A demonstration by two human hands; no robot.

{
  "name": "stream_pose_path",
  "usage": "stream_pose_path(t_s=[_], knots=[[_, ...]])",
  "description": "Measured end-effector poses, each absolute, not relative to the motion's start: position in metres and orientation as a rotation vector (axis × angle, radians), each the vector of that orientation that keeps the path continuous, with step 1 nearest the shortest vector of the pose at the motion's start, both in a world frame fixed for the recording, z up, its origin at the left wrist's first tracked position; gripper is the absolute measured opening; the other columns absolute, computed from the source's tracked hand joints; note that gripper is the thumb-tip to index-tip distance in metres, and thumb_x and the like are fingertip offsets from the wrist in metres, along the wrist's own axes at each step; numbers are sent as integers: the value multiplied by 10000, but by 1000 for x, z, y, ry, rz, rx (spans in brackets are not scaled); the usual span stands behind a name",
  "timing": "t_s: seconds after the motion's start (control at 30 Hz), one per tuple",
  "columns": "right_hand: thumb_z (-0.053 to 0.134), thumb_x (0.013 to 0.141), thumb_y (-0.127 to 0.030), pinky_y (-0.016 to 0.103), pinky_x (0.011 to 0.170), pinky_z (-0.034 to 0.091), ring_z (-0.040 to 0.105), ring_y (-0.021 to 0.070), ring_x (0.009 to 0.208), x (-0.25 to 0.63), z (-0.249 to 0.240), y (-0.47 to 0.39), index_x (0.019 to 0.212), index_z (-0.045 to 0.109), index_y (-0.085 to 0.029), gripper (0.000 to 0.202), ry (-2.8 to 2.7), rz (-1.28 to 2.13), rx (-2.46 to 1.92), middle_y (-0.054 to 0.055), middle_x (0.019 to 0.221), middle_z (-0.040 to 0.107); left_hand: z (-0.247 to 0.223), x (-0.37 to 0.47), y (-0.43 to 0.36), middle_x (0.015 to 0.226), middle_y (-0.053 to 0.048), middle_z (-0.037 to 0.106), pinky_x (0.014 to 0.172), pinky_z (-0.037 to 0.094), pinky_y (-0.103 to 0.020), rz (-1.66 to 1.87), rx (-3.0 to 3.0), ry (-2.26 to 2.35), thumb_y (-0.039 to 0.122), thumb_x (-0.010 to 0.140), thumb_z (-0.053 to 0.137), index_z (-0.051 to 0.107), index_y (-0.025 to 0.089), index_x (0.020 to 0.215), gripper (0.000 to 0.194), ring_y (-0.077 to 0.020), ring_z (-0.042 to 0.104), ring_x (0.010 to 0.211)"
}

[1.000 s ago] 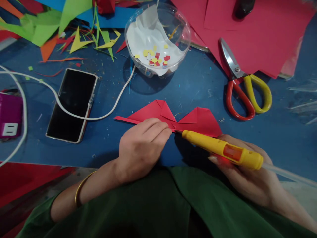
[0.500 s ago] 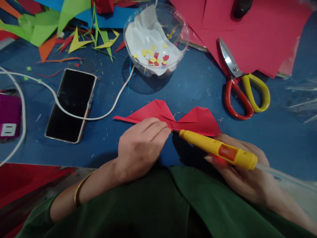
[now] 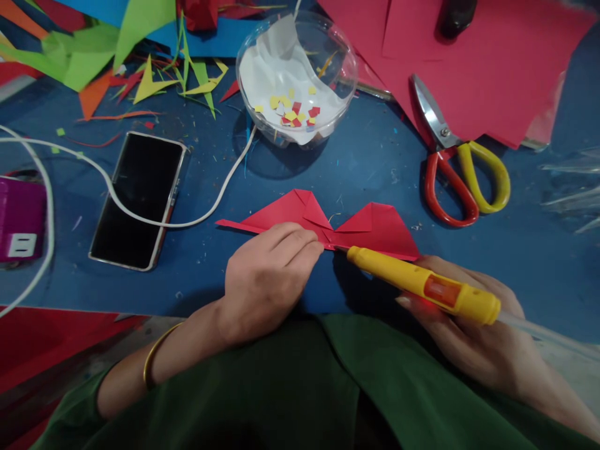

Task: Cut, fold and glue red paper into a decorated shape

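A folded red paper piece (image 3: pixel 384 230) with two pointed peaks lies on the blue table (image 3: pixel 290 175). My left hand (image 3: pixel 267 281) is closed on its lower middle edge, fingertips pinching the fold. My right hand (image 3: pixel 469 319) is wrapped round a yellow glue gun (image 3: pixel 422 281) with an orange window and a clear glue stick out of its back end. The gun's dark nozzle touches or nearly touches the paper's lower edge, just right of my left fingertips. Part of the paper is hidden under my left hand.
Scissors (image 3: pixel 450 150) with red and yellow handles lie right, by red sheets (image 3: pixel 492 75). A clear bowl (image 3: pixel 347 94) of paper bits stands behind. At left are a phone (image 3: pixel 135 206), a white cable (image 3: pixel 225 187), a purple device (image 3: pixel 19 212) and coloured scraps (image 3: pixel 94 53).
The glue gun and my right hand have shifted slightly to the right, drawing the nozzle away from my left fingertips along the paper's edge. My left hand holds nearly the same place.
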State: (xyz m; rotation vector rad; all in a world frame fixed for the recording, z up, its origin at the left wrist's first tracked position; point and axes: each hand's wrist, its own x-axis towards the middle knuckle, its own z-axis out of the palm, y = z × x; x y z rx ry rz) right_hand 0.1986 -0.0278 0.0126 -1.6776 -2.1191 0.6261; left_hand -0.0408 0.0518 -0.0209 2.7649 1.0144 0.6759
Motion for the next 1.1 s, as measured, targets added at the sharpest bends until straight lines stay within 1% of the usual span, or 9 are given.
stream_pose_path(t_s=[0.1, 0.2, 0.27, 0.43, 0.57, 0.7, 0.87, 1.0, 1.1], knots=[[536, 968, -344, 241, 497, 395, 504, 98, 519, 201, 12, -32, 872, 522, -230, 150, -2025, 644, -1668, -29, 683, 555, -22, -41, 52, 903, -48, 768, 780, 565, -319, 693, 2774, 1017, 80, 911, 599, 732, 128, 895, 142, -207, 697, 849], [546, 965, -353, 244, 554, 440, 581, 111, 595, 201, 11, -37, 913, 543, -249, 117, -1927, 636, -1666, -21, 750, 605, -22, -40, 53, 911, -50, 765, 811, 553, -316, 724, 2757, 1024, 87, 907, 616, 734, 131, 911, 126, -203, 689, 853], [556, 961, -352, 246, 583, 455, 616, 120, 643, 201, 9, -39, 946, 562, -259, 94, -1888, 649, -1668, -17, 783, 627, -23, -40, 53, 908, -48, 761, 800, 546, -312, 733, 2727, 1038, 108, 915, 622, 733, 137, 909, 115, -200, 685, 850], [563, 954, -337, 259, 546, 452, 600, 120, 591, 198, 3, -41, 970, 588, -271, 72, -1835, 613, -1678, -14, 807, 656, -24, -38, 56, 930, -43, 750, 766, 528, -320, 707, 2658, 1092, 180, 940, 620, 722, 154, 918, 108, -198, 680, 847], [564, 948, -355, 284, 561, 480, 661, 164, 661, 198, -3, -44, 988, 590, -288, 82, -1825, 583, -1681, -9, 787, 670, -25, -34, 59, 930, -35, 728, 763, 514, -301, 726, 2591, 1141, 190, 939, 618, 690, 166, 913, 80, -182, 670, 859], [542, 951, -368, 301, 566, 478, 654, 172, 660, 197, -8, -49, 988, 580, -303, 84, -1763, 622, -1711, -5, 853, 692, -25, -31, 60, 906, -26, 716, 761, 498, -315, 713, 2557, 1224, 209, 933, 630, 654, 190, 868, 72, -188, 659, 877], [558, 946, -341, 287, 559, 476, 631, 156, 630, 197, -3, -51, 975, 575, -270, 79, -1758, 604, -1688, -5, 820, 673, -25, -30, 60, 875, -29, 729, 726, 441, -362, 704, 2650, 1236, 227, 942, 624, 659, 200, 822, 129, -205, 646, 849], [598, 931, -306, 249, 535, 463, 604, 121, 588, 202, 2, -53, 960, 584, -242, 72, -1780, 579, -1639, -4, 799, 674, -25, -32, 59, 876, -11, 738, 751, 434, -376, 720, 2725, 1214, 231, 943, 636, 682, 222, 846, 108, -205, 641, 836], [596, 932, -313, 252, 541, 467, 650, 150, 654, 209, 2, -61, 959, 595, -239, 79, -1758, 580, -1691, -2, 768, 660, -23, -35, 57, 893, -8, 750, 772, 447, -377, 700, 2773, 1164, 211, 952, 621, 682, 229, 888, 90, -203, 659, 842]])
